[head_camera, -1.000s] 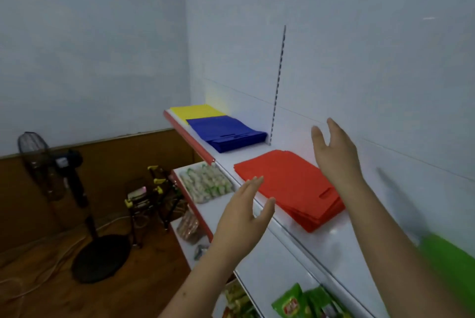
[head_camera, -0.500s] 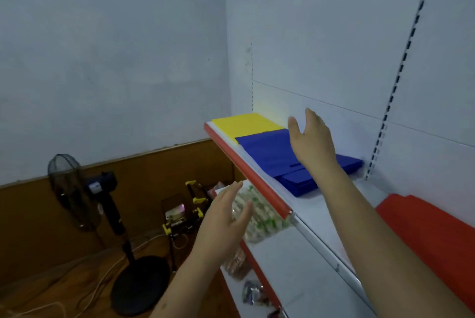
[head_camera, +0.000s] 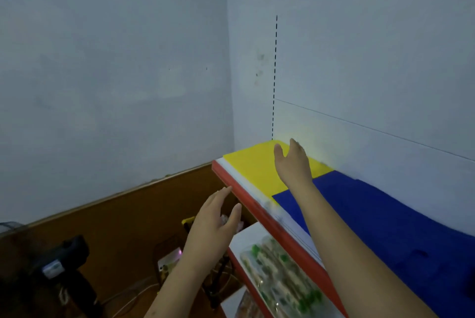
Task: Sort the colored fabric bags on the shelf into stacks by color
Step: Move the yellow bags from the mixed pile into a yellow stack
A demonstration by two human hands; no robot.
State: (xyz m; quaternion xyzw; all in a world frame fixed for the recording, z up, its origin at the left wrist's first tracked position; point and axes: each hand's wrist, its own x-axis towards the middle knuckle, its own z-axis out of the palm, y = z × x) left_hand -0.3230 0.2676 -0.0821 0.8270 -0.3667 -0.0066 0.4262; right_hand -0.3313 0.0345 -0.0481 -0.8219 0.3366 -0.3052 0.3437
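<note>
The right hand (head_camera: 294, 163) is now reaching over the yellow bags (head_camera: 254, 166) at the far left end of the shelf (head_camera: 259, 204), where a second ago it was over the red bags and then over the blue bags (head_camera: 401, 227). The left hand (head_camera: 213, 227) is moving along with it, fingers straight, and is now hanging just in front of the shelf's red front edge near that same end. The head is turning left too, so the red and green bags are gone from the picture and the yellow and blue bags are looking much nearer.
</note>
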